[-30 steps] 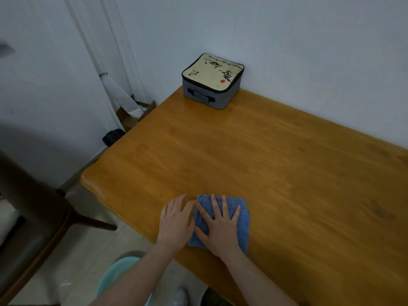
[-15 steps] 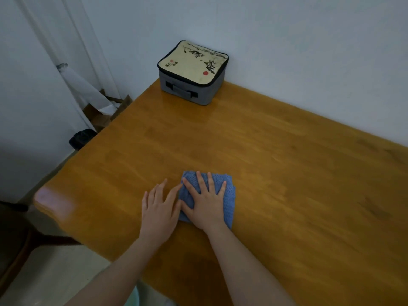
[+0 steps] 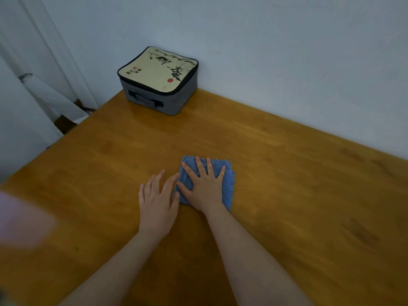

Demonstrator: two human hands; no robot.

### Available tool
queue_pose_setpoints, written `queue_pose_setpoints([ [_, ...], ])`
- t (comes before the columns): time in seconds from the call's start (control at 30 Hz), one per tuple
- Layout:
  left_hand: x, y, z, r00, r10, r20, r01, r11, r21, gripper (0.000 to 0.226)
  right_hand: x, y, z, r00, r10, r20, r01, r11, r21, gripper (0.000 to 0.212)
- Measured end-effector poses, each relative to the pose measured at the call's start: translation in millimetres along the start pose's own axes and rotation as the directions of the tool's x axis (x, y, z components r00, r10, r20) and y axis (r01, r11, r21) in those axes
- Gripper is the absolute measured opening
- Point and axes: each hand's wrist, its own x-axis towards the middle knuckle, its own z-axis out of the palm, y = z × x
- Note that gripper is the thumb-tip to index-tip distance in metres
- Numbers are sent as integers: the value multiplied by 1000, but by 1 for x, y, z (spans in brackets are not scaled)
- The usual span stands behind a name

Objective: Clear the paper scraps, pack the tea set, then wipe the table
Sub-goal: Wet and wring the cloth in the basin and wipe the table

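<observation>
A folded blue cloth [image 3: 228, 184] lies on the wooden table [image 3: 298, 173], near its middle. My right hand [image 3: 204, 187] presses flat on the cloth with its fingers spread, covering most of it. Just left of the cloth, my left hand [image 3: 157, 199] lies flat on the bare wood, and its thumb touches the cloth's left edge. A closed grey tea set case [image 3: 157, 81] with a cream ink-painted lid stands at the far left corner against the wall. No paper scraps show on the table.
A white wall runs along the table's far side. At the left hang a white curtain [image 3: 44, 100] and a brown cardboard box [image 3: 66, 123] sits on the floor beyond the table's left edge. A blurred pinkish shape [image 3: 19, 219] covers the left border.
Both hands have slid the blue cloth away from the table's near edge toward the middle. My view has moved forward over the table; the chair and basin have left the frame.
</observation>
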Motion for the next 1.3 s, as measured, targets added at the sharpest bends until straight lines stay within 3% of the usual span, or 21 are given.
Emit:
queue_pose_setpoints([
  [0.33,-6,72,40,997,12,75,-10,1000,-20,47,-19,84,-16,998,65,-3,-65,998,-5,67],
  [0.6,-62,109,44,999,-31,43,32,999,-19,45,-76,90,-16,997,-12,74,16,998,-59,67],
  [0.8,-101,98,37,995,-80,62,79,997,26,47,-119,85,-10,996,-53,72,57,997,-47,70],
  [1.1,-176,61,10,995,-45,88,32,990,140,53,-207,72,7,995,-103,7,104,994,-24,70],
  [1.3,-235,43,-6,993,-85,80,73,987,146,55,-266,43,11,986,-140,90,140,990,3,70],
])
